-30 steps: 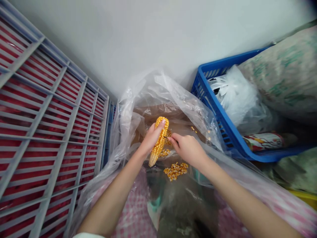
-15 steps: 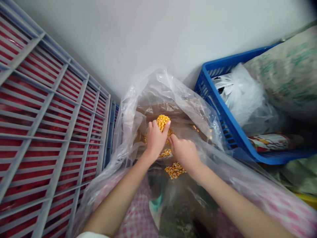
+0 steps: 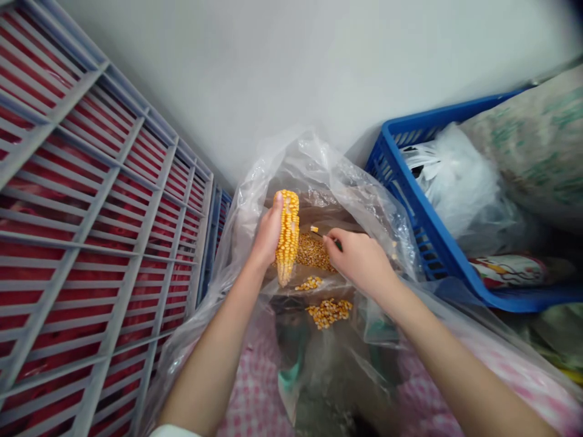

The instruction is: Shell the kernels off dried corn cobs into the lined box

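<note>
My left hand [image 3: 269,233] is closed around an ear of corn [image 3: 288,233], held nearly upright with its narrow end down. A few gaps show among its yellow kernels. To the right, my right hand [image 3: 357,258] grips a slim, dark-handled pick-like tool [image 3: 338,244]; its exact kind is mostly hidden by the fingers. At the tool's thin tip is a single corn kernel [image 3: 314,229]. Beneath both hands, a clear plastic bag [image 3: 255,176] lies wide open, with a heap of loose kernels [image 3: 314,252] inside. Another small pile of kernels [image 3: 330,313] rests on the plastic nearer me.
A grey slatted crate [image 3: 104,182] with red contents stands close on the left. On the right, a blue basket [image 3: 437,243] holds a white plastic bag [image 3: 469,188] and a patterned sack [image 3: 537,139]. Pink checked cloth [image 3: 255,388] shows beneath the plastic. A pale wall [image 3: 273,73] rises behind.
The ear of corn has been turned from pointing away to upright, showing its long side. My right hand has drawn away to the right from the ear, and the tool and kernel now show.
</note>
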Demonstrator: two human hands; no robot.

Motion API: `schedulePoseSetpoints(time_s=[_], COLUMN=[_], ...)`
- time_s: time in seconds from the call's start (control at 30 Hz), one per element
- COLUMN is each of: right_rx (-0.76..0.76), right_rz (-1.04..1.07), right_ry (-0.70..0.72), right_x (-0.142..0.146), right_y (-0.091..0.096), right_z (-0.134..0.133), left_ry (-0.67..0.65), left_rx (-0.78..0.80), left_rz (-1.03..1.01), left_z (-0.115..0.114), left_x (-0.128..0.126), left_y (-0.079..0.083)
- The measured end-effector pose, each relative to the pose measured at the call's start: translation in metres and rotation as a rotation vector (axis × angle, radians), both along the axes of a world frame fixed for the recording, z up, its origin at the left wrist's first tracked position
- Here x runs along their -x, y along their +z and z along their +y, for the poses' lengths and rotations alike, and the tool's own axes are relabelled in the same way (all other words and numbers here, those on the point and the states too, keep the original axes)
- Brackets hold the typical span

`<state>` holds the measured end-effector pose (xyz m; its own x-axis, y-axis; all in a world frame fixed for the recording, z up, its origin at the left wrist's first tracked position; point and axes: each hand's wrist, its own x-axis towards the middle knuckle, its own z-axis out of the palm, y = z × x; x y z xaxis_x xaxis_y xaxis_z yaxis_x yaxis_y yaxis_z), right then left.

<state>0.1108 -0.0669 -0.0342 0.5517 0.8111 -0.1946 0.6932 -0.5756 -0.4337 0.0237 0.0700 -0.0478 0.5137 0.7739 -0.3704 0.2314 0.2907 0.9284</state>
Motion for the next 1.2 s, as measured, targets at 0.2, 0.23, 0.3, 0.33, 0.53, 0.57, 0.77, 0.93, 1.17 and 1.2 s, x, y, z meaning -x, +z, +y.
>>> schedulePoseSetpoints(time_s=[0.2,0.23,0.3,0.33,0.53,0.57,0.77,0.93,1.17,1.2], right_rx=[-0.32,-0.352,-0.389,-0.397,-0.444,-0.439,-0.33,-0.208,-0.225,-0.208], right_rz=[0.276,0.304,0.342,0.359,0.47,0.478,0.424,0.165,0.112,0.093], right_ry=[-0.042,-0.047,-0.056,-0.06,-0.021,-0.02,-0.004,-0.097,-0.008,0.003], right_x=[-0.014,-0.014,-0.014,-0.014,-0.011,-0.01,-0.007,-0.009,-0.005,-0.005], right_y=[0.01,0.011,0.013,0.014,0.013,0.012,0.012,0.012,0.013,0.013], right_z=[-0.006,-0.007,-0.009,-0.009,-0.008,-0.008,-0.006,-0.007,-0.006,-0.006], left_ry=[0.011,0.02,0.023,0.019,0.005,0.012,-0.048,-0.035,-0.023,-0.044], left_rx=[0.397,0.41,0.414,0.412,0.482,0.497,0.515,0.538,0.441,0.435], left_rz=[-0.054,-0.054,-0.065,-0.071,-0.072,-0.078,-0.147,-0.134,-0.12,-0.124], left_z=[0.003,0.001,-0.001,-0.003,-0.009,-0.01,-0.012,-0.01,-0.008,-0.009], left_x=[-0.002,-0.003,-0.003,-0.004,-0.007,-0.008,-0.011,-0.01,-0.011,-0.01], left_y=[0.019,0.02,0.02,0.02,0.008,0.005,-0.002,0.002,-0.003,-0.004])
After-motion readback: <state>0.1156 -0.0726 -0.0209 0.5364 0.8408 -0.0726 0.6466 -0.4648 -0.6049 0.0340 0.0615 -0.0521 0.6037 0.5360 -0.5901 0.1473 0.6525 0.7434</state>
